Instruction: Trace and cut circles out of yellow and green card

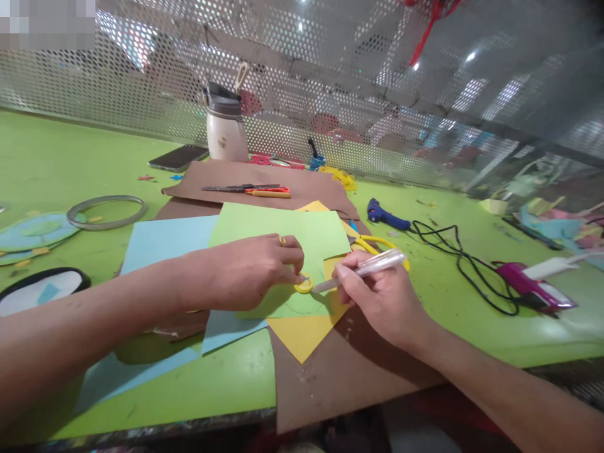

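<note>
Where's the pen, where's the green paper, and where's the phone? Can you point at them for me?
Pen (374,265): head camera view, on its barrel.
Green paper (317,241): head camera view, on its bare upper right part.
Phone (178,158): head camera view, on its dark screen.

1. Top sheet (278,223): pale green, marked with a thin, dark curved line.
2. Small disc (304,287): bright yellow.
3. Pen (377,263): pearly white barrel, greyish tip.
4. Sheets beneath: light blue sheet (165,236), golden-yellow sheet (302,340), brown sheet (321,393).
5. Worktop (236,377): lime green, with dark specks.
6. Glue gun (389,217): deep blue.
7. Tumbler (227,139): white body, dark grey lid.
8. Mesh panel (155,82): grey, patterned with rows of small round holes.
9. Finger ring (282,241): gold.
</note>
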